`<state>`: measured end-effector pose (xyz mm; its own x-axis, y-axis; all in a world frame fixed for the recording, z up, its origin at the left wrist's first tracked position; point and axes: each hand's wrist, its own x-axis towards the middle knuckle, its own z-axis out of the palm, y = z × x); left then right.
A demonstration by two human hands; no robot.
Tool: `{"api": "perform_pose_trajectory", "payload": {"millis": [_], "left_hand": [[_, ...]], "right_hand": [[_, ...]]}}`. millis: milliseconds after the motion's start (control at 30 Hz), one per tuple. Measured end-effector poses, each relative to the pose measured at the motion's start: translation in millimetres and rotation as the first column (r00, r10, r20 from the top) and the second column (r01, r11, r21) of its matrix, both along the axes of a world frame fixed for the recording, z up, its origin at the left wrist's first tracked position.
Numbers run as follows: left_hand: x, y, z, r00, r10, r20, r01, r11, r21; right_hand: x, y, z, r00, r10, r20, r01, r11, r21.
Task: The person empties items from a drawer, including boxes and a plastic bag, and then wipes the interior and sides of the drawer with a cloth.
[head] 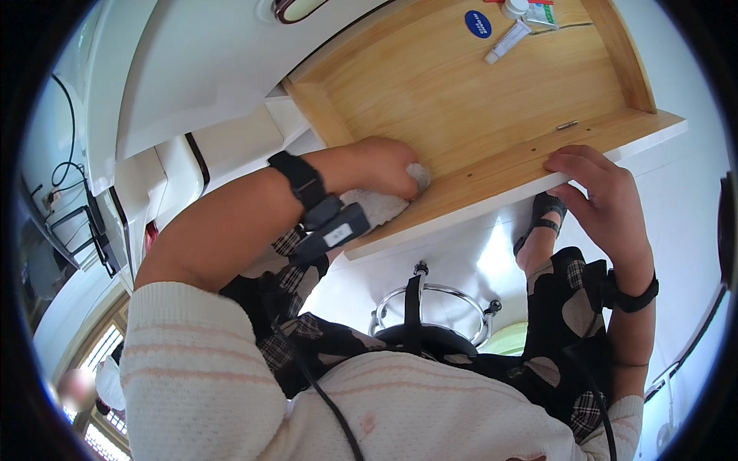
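A wooden drawer (461, 98) with a white-faced front panel (496, 165) is pulled out before me. My left hand (383, 164) presses a crumpled, pale grey cloth (377, 206) onto the inner side of that panel, near its left end. Part of the cloth pokes out past the fingers, and the fingertips themselves are hidden. Toward the panel's right end, my right hand (605, 199) grips the top edge, fingers over the wood and thumb on the white face. Both wrists wear black straps with small devices.
At the drawer's far end lie a white tube (507, 41), a blue oval sticker (478, 24), a white-capped container (515, 7) and a green-and-white packet (541, 15). White cabinetry (202, 63) stands left. A wheeled chrome stool base (429, 294) is below. Another person (109, 383) appears lower left.
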<state>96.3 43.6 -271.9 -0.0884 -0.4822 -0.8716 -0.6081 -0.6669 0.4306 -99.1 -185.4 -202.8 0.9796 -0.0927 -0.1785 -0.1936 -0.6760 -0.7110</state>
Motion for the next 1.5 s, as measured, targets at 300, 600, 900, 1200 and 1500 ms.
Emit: {"api": "perform_pose_trajectory", "payload": {"millis": [300, 600, 900, 1200, 1500], "left_hand": [[-9, 11, 32, 0.371, 0.758, -0.537, -0.765, 0.577, 0.285], [-4, 15, 57, -0.283, 0.636, -0.718, -0.776, 0.288, 0.561], [-7, 6, 168, 0.187, 0.579, -0.794, -0.940, 0.340, 0.026], [-48, 55, 242, 0.293, 0.336, -0.895, -0.954, 0.156, -0.254], [-71, 41, 226, 0.664, 0.230, -0.711, -0.741, 0.081, -0.666]], "right_hand": [[0, -5, 0, 1.000, 0.009, 0.013, -0.009, 1.000, 0.003], [8, -9, 24, 0.996, -0.041, -0.073, 0.055, 0.976, 0.208], [36, 6, 96, 0.980, -0.061, -0.191, 0.165, 0.784, 0.598], [26, 72, 189, 0.947, -0.261, -0.188, 0.308, 0.566, 0.765], [-18, 117, 213, 0.777, -0.621, -0.102, 0.493, 0.501, 0.711]]}}
